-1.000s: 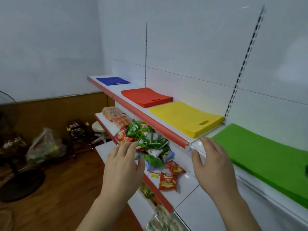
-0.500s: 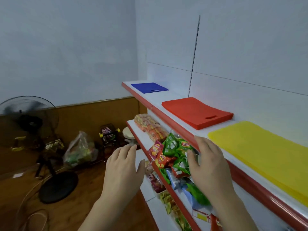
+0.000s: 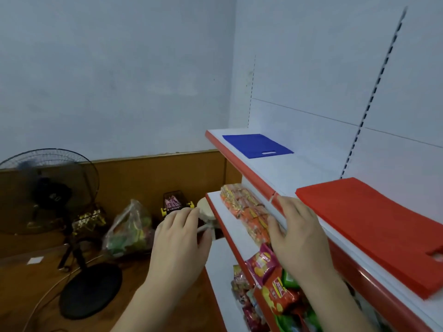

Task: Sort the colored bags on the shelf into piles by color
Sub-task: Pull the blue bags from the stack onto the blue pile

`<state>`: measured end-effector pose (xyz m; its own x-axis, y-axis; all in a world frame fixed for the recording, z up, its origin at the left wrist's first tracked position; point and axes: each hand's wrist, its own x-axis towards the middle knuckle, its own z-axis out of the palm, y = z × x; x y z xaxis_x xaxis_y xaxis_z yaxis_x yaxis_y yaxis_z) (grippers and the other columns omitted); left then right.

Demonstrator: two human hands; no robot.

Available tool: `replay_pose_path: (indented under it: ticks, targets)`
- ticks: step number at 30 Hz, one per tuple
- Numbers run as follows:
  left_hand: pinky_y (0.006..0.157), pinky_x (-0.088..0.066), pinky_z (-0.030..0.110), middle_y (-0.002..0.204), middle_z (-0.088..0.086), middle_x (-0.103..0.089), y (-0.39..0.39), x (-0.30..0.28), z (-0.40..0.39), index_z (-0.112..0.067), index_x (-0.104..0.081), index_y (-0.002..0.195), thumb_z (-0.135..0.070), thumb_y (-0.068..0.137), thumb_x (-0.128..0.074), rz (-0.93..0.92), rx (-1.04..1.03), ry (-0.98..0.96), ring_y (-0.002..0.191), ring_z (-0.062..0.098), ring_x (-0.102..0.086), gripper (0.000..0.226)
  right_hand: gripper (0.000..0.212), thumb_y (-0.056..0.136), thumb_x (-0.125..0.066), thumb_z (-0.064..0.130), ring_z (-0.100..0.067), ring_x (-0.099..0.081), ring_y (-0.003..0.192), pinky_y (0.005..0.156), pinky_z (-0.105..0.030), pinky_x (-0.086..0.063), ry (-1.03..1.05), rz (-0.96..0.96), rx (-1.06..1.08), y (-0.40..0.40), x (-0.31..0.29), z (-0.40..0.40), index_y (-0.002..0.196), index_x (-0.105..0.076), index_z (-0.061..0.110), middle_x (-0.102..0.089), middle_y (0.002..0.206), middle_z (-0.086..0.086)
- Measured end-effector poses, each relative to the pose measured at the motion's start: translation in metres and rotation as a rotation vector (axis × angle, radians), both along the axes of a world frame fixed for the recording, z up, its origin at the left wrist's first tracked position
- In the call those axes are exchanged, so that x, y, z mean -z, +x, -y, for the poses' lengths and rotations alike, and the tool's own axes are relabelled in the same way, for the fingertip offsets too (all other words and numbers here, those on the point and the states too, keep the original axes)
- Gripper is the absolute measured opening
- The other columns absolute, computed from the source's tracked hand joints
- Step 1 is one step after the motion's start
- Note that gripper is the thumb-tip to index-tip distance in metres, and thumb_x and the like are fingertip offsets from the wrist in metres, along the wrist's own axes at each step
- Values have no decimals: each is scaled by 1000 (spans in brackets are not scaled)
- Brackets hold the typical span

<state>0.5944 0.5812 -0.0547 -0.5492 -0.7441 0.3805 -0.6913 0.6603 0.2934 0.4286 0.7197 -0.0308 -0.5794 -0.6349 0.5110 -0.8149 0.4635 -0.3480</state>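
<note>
Head view. Landmark: the top shelf (image 3: pixel 275 173), white with a red front edge.

Blue bag (image 3: pixel 257 145) lies flat on the far end of the top shelf, handle slot toward the near side. It appears to be a single bag or a very thin pile. Red bag pile (image 3: pixel 374 226) lies flat on the same shelf, nearer the camera, stacked thick, with a handle cut-out at its near right corner. Bare white shelf surface separates the two colours; they are well apart.

Right hand (image 3: pixel 299 236): palm down, fingers straight and slightly spread, holding nothing. It sits at the red front edge of the top shelf, just beside the left edge of the red bag pile; whether the fingertips touch the shelf edge I cannot tell. It does not touch the pile. The blue bag is well beyond it, farther along the shelf.

Left hand (image 3: pixel 179 240): palm down, fingers relaxed and together, grasping nothing. It hangs in the air to the left of the shelf unit, apart from both bag colours.

Below the top shelf: orange snack packs (image 3: pixel 244 212) in a row on the second shelf, and mixed red and green snack packets (image 3: pixel 275 288) nearer the camera, partly under the right forearm.

Left of the shelf unit, on the wooden floor: a standing fan (image 3: pixel 48 192) and a clear plastic bag (image 3: pixel 130 228).
</note>
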Motion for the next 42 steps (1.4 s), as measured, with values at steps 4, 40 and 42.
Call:
replay_pose_path:
  ticks: [4,40,42]
  targets:
    - [115,-26,34,148,-9,-42,-24,-1,84,-29,-37,147,-51,96,-44,-15,64,11,140,15,-33,56,51,95,-48,40,-16,-42,128,104,-33,-41,20,5,57,-17,3,80,140,-46,18,-50,138,0]
    - [74,-49,41,99,7,-63,-478,4,552,-11,-60,110,-35,89,-59,-1,809,-123,91,30,-55,32,45,94,-46,53,-19,-47,103,85,-33,-48,198,263,1098,-276,15,419,125,-51,20,-54,112,1]
    - [65,-46,38,88,8,-60,-493,5,562,-11,-60,94,-34,86,-62,26,828,-126,80,30,-53,25,40,90,-49,58,-19,-48,92,78,-33,-49,214,329,1190,-276,15,427,103,-53,20,-53,97,1]
